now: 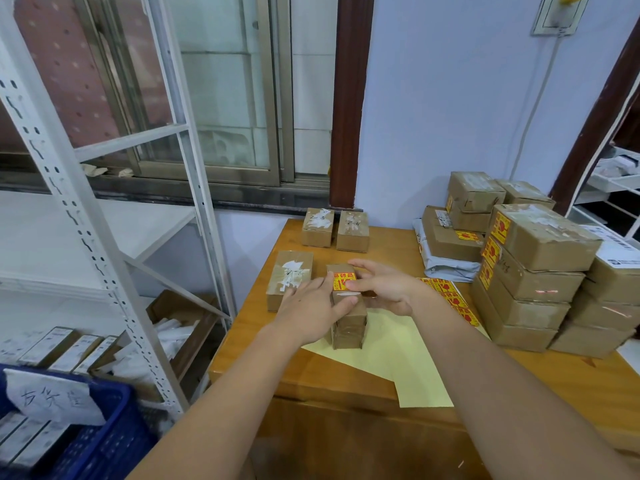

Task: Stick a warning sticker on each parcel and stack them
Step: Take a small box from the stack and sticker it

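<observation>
A small cardboard parcel (349, 320) stands on the wooden table (311, 368) on a pale yellow backing sheet (398, 358). A yellow-and-red warning sticker (343, 281) lies on its top. My left hand (311, 308) rests against the parcel's left side, thumb on its top. My right hand (384, 287) presses on the sticker with its fingers. Another parcel (290, 280) lies just left, without a sticker. Two more plain parcels (334, 228) sit at the table's back. A sheet of stickers (450, 296) lies to the right.
Stacks of stickered parcels (530, 271) fill the table's right side, with a grey mailer bag (446, 268) under some. A white metal rack (104, 237) stands to the left. A blue crate (86, 434) sits on the floor at lower left.
</observation>
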Available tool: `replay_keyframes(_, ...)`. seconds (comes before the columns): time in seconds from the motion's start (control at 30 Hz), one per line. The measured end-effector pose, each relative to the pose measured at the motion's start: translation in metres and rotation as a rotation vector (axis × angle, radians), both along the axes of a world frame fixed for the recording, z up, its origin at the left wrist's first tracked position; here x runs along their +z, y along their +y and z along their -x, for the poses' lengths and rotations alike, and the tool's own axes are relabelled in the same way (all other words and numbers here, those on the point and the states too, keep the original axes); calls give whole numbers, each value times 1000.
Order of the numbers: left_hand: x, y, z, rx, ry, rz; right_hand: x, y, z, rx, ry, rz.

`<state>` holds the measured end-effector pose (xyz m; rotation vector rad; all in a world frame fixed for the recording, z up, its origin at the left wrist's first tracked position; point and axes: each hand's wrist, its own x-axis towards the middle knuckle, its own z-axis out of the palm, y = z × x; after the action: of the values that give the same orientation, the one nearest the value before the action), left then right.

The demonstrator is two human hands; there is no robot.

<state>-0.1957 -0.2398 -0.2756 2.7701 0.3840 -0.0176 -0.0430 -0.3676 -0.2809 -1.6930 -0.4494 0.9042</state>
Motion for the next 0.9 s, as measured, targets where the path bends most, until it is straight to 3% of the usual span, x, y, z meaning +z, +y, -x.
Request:
replay_keyframes(0.23,-1,-2,1,0,-19,5,1,-9,0,13,160,-137)
replay_keyframes(0.33,-1,-3,1,-2,-15,13,4,-4,10,-120,7,-69)
replay_keyframes(0.47,-2,-2,0,-8,-28,11,4,17,16,-174,-463,168)
replay_keyframes(0.53,-2,-2,1,-11,-31,18,0,25,13,-202,-602,231)
replay_keyframes(0.9,-4,2,-3,-23,-15,-24,0,27,10,-268,-571,191)
